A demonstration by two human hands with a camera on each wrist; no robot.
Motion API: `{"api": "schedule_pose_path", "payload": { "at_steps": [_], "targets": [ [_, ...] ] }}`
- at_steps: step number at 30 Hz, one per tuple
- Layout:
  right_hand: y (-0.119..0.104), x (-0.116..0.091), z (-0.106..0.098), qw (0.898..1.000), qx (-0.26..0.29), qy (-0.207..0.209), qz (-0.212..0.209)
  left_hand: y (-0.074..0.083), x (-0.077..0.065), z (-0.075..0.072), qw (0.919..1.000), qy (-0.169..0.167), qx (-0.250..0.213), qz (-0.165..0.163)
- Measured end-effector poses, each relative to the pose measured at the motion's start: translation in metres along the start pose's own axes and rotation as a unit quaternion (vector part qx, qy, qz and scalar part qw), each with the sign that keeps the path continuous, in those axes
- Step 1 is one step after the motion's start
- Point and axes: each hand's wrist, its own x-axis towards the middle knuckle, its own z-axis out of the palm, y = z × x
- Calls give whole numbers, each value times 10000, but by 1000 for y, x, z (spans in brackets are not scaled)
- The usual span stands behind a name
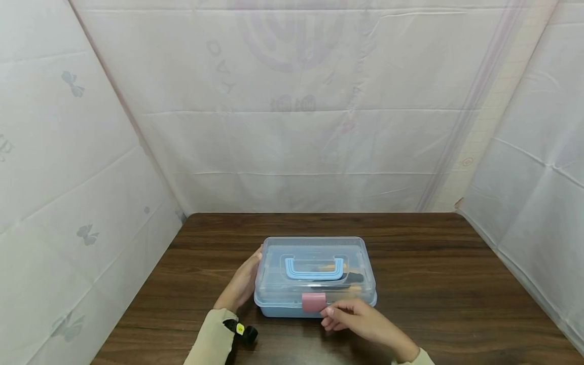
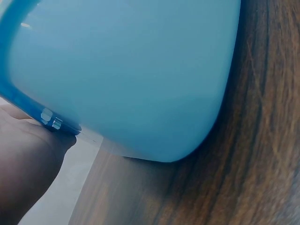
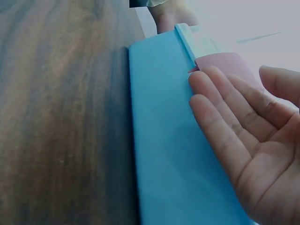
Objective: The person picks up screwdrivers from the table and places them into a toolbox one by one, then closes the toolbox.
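Note:
A light blue plastic storage box (image 1: 279,293) with a clear lid stands on the table, its lid down. A blue carrying handle (image 1: 315,276) lies folded on top, and a pink latch (image 1: 313,302) sits at the middle of the front. My left hand (image 1: 242,285) rests against the box's left side, its fingers reaching toward the back corner. At the front, my right hand (image 1: 358,319) has its fingertips at the latch's lower right edge. In the right wrist view its fingers (image 3: 218,126) are fairly straight, palm toward the camera. Dark and orange things (image 1: 353,278) show blurrily through the lid.
The box stands near the front of a dark brown wooden table (image 1: 433,274). White sheeting (image 1: 292,152) hangs behind the table and along both sides. A black strap with a small device (image 1: 246,333) is on the left wrist.

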Motion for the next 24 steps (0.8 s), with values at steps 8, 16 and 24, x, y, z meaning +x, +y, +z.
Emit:
{"api": "schedule_pose_path", "payload": {
  "at_steps": [8,16,24],
  "targets": [
    [-10,8,4,9963,-617,594,90,-1,-1,0,10000,13,-19,-21],
    [-15,12,14,9857,-901,1324,518,-2,0,0,10000,-15,-22,-18],
    [-11,12,16,9853,-738,1468,462,0,1,0,10000,-4,-53,-30]
  ]
}}
